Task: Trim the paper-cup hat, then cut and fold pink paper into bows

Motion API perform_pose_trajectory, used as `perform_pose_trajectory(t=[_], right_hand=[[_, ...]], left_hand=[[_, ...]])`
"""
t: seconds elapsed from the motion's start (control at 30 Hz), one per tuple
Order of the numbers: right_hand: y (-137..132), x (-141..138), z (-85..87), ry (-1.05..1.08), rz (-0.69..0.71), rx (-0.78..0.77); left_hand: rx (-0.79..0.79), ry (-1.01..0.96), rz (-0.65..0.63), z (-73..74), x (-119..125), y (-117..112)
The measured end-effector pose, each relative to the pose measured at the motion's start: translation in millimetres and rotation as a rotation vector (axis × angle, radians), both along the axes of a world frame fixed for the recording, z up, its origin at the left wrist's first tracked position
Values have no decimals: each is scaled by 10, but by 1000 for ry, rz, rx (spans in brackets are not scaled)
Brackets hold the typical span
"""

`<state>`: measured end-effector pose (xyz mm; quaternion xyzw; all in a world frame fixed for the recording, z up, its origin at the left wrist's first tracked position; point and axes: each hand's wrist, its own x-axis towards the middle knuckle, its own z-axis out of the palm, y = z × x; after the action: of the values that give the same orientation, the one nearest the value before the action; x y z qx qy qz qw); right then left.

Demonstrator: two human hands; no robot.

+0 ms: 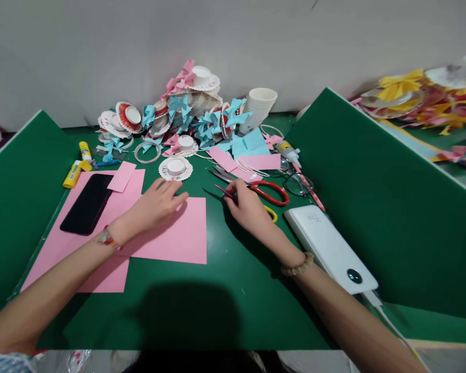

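Note:
My left hand point(159, 203) rests over a sheet of pink paper point(186, 235), fingers stretched out and holding nothing. Under that forearm lies a larger pink sheet point(112, 280). My right hand point(246, 204) is closed around yellow-handled scissors point(272, 213); a narrow, pink-tinged pointed blade shows ahead of the fingers and a yellow loop behind them, with the middle hidden by the hand. Just beyond it lie red-handled scissors point(272, 192), slightly spread. A white paper hat-like piece point(176, 168) sits past my left fingertips.
A black phone point(86, 204) and small pink slip point(121, 176) lie left, near glue sticks point(72, 174). Finished paper hats with bows point(178, 106) heap by the wall beside stacked paper cups point(259, 109). Right are glasses point(299, 184), a white power bank point(330, 248) and a green partition point(384, 207).

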<state>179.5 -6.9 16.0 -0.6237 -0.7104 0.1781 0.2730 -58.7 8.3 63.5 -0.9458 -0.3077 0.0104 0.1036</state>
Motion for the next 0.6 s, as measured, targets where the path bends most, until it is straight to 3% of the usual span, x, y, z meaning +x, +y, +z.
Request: perform_pose_trajectory(t=[0.1,0.23,0.4,0.6], right_hand=[[-50,25,5,77,38,-7],[-60,116,125,82,142,-34],[-60,205,233,108,124,-23],[-51,224,185,205,83,12]], left_hand=[[-296,112,-173,176,65,-347],[-335,268,-113,176,133,-628],[-293,342,-91,70,176,-694],[-360,175,-53,37,88,-684]])
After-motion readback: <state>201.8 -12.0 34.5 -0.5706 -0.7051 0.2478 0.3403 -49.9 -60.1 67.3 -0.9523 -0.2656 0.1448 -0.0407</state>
